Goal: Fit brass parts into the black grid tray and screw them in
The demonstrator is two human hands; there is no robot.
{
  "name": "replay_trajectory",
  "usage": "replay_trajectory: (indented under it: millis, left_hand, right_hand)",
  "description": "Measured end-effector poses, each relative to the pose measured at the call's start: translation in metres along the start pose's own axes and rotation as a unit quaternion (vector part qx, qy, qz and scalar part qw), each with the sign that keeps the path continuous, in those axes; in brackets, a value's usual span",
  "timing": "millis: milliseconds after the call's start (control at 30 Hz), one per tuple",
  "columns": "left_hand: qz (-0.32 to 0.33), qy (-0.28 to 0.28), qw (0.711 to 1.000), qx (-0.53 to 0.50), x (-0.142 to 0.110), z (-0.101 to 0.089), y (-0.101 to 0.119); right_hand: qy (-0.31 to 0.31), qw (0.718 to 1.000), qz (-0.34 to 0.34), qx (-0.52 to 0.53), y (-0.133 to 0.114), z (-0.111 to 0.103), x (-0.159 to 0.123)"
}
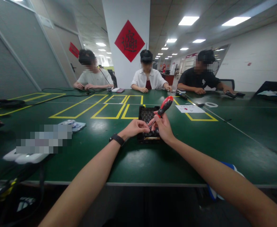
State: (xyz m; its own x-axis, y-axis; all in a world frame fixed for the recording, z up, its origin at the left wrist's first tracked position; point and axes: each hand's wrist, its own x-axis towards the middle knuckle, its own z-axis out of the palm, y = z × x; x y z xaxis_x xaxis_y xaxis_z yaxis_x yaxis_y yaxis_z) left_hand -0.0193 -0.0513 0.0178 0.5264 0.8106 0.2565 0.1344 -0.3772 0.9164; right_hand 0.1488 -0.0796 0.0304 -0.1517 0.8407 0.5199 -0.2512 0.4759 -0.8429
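A screwdriver with a red and black handle leans up and to the right in my right hand, whose fingers are closed round its lower part. My left hand pinches at the screwdriver's tip; whatever sits between those fingertips is too small to make out. Both hands are over an open black plastic case on the green table. Its inside has a dark, bumpy surface, and a pale strip shows near its front edge. The fingers hide part of the case.
The green table carries yellow tape rectangles. A white printed sheet and a roll of white tape lie right of the case. At left are a white power strip and cables. Several people sit across the table.
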Motion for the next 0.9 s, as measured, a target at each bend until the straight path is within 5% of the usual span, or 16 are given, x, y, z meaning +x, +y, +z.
replay_trajectory:
  millis: [900]
  left_hand:
    - [-0.002, -0.022, 0.999, -0.028, 0.0024, 0.0002, -0.0006]
  right_hand:
    - [-0.016, 1.000, 0.009, 0.006, 0.0023, -0.0046, 0.0017]
